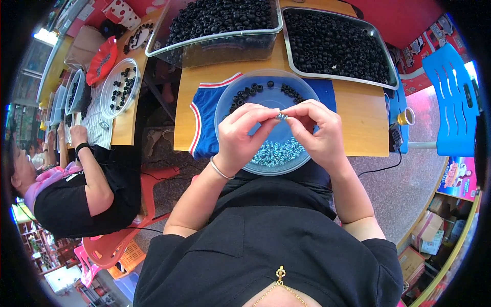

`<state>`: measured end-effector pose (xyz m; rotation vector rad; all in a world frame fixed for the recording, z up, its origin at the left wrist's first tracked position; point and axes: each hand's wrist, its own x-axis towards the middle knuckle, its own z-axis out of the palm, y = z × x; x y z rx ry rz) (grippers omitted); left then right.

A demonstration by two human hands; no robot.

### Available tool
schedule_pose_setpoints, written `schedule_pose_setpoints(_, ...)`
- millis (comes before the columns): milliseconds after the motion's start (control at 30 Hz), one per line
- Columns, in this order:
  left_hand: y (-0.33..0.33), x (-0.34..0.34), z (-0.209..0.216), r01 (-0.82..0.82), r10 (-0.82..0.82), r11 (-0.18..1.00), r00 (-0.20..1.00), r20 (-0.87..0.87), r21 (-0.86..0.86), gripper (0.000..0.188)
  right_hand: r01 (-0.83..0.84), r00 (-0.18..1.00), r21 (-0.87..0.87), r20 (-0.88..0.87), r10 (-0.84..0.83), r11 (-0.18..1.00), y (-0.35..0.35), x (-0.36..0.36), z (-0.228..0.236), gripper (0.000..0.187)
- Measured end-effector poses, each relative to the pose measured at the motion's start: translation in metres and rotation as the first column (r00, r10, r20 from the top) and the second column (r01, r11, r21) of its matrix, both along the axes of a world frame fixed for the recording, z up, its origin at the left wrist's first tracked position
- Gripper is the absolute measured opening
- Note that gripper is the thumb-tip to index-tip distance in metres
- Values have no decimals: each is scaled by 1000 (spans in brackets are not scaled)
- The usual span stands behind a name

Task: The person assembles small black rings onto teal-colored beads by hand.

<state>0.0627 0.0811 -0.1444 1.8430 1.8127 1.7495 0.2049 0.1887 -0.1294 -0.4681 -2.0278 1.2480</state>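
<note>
Over a clear round plastic tub (221, 110), my left hand (245, 134) and my right hand (321, 134) meet fingertip to fingertip. Both are closed in a pinch on a small shiny metal piece (281, 116), coil-like in look and mostly covered by the fingers. Below them, in the near part of the tub, lies a heap of small shiny light-blue metal pieces (273, 155). Several black ring-shaped parts (247, 94) sit along the tub's far side. A blue cloth with red and white trim (201, 120) lies under the tub.
A deep clear bin (215, 50) and a metal tray (341, 77), both full of black parts, stand at the back of the wooden table (363, 123). At left, a co-worker (76, 199) sits at another table with a bowl (105, 100) of black parts. A blue chair (455, 102) stands right.
</note>
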Motion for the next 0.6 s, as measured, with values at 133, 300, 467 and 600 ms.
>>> schedule_pose_setpoints(133, 1, 1, -2, -42, 45, 999, 994, -103, 32, 22, 30, 999, 42, -31, -29, 999, -1, -1, -1, 12)
schedule_pose_setpoints(300, 3, 1, -2, -56, 69, 996, 970, -232, 62, 23, 96, 994, 158, -62, -88, 983, -2, -3, -1, 15)
schedule_pose_setpoints(467, 7, 2, -4, -59, 68, 998, 947, -315, 37, 22, 124, 991, 206, -76, -111, 971, -1, -2, -3, 17)
schedule_pose_setpoints(600, 8, 3, -3, -55, 57, 998, 943, -328, 14, 21, 144, 987, 265, -109, -118, 953, 0, -3, -3, 18)
